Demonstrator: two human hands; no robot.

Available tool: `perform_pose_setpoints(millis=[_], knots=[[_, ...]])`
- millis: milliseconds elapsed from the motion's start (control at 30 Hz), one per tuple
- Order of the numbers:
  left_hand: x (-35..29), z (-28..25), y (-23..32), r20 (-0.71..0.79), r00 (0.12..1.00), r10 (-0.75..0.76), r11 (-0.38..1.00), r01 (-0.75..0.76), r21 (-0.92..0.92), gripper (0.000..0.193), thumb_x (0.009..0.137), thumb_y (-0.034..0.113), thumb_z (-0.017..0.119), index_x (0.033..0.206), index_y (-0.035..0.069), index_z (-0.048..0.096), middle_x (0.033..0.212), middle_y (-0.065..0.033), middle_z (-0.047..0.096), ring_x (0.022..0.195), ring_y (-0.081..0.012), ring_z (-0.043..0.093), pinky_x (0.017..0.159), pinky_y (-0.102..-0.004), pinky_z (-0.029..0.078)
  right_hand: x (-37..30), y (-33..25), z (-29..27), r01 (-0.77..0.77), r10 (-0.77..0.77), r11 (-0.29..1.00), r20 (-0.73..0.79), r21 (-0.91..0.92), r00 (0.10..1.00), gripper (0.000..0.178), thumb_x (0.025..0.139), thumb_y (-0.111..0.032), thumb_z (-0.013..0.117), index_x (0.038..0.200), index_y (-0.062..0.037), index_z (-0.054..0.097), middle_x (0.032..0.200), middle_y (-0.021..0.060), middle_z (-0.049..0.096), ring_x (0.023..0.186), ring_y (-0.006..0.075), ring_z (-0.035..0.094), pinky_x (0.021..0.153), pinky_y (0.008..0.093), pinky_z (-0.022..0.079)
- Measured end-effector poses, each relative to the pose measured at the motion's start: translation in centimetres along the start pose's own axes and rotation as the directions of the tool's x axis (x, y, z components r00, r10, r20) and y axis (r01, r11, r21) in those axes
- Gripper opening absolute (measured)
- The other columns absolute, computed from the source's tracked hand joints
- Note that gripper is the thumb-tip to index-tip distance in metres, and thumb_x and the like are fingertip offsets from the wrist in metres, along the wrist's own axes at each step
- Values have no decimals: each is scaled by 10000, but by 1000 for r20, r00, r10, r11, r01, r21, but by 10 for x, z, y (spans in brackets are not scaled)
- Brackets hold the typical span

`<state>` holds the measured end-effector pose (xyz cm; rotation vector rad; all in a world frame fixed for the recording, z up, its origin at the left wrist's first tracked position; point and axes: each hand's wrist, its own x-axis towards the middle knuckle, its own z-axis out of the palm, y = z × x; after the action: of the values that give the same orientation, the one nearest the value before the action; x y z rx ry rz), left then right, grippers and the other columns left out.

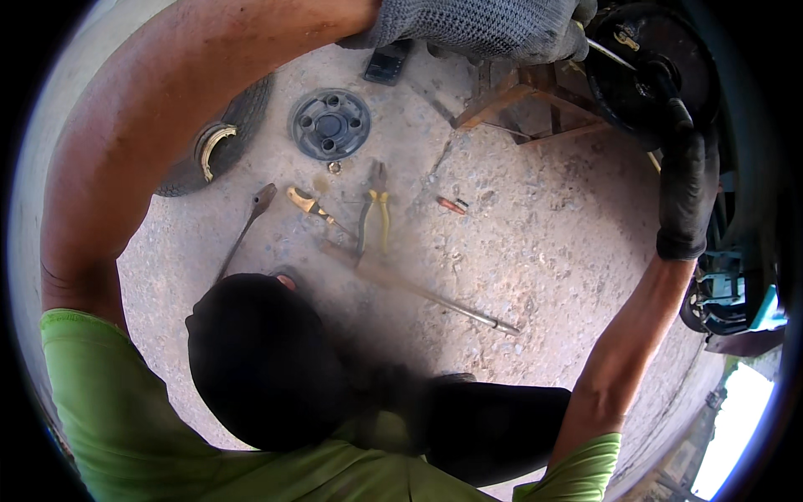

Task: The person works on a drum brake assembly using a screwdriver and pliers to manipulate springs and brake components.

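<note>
At the top, my left hand point(502, 32) wears a grey knit glove and is closed. A thin metal rod point(611, 54) sticks out from its fingers toward a round black wheel part point(615, 92); the rod's other end is hidden in the glove. My right hand point(690, 188), in a dark glove, reaches up against the lower right of that part. Its fingers merge with the dark parts around them, so what they grip, if anything, does not show. A small yellowish clip-like piece point(626, 38) sits on the upper face of the wheel part.
On the concrete floor lie a grey wheel disc point(331, 125), pliers point(383, 213), a yellow-handled screwdriver point(306, 202), a long metal bar point(452, 305), a flat-ended lever point(247, 222) and a small red item point(452, 206). A tyre point(242, 125), phone-like black slab point(386, 64) and rusty stand point(544, 96) are beyond.
</note>
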<state>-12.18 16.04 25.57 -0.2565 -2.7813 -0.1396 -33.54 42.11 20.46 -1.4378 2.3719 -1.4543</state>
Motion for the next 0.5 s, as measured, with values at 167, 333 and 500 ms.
perform_pose_setpoints(millis=[167,333,500], knots=[[-7,2,-2,-58,996,73,997,-75,-31,293,955,300,641,886,47,773,855,-160,759,929,-356,752,1228,-650,271,-1,-2,0,-14,13,998,-10,-65,1000,645,1062,-558,572,1475,-64,599,1403,100,651,1290,222,594,1154,389,416],[-12,58,-4,-38,987,-153,986,150,-80,466,949,221,723,1397,109,668,1154,-169,749,981,-291,739,857,-398,578,2,-1,5,-61,62,998,-67,15,996,880,906,-666,704,1527,-68,527,1435,183,632,1369,318,582,1174,462,447],[-16,66,23,-19,943,-333,883,305,-356,367,1033,339,648,1287,87,727,893,-140,767,712,-263,729,703,-386,575,-4,-8,8,-90,98,986,-51,140,994,812,878,-446,843,1496,-30,521,1385,158,660,1283,276,626,1132,394,479]])
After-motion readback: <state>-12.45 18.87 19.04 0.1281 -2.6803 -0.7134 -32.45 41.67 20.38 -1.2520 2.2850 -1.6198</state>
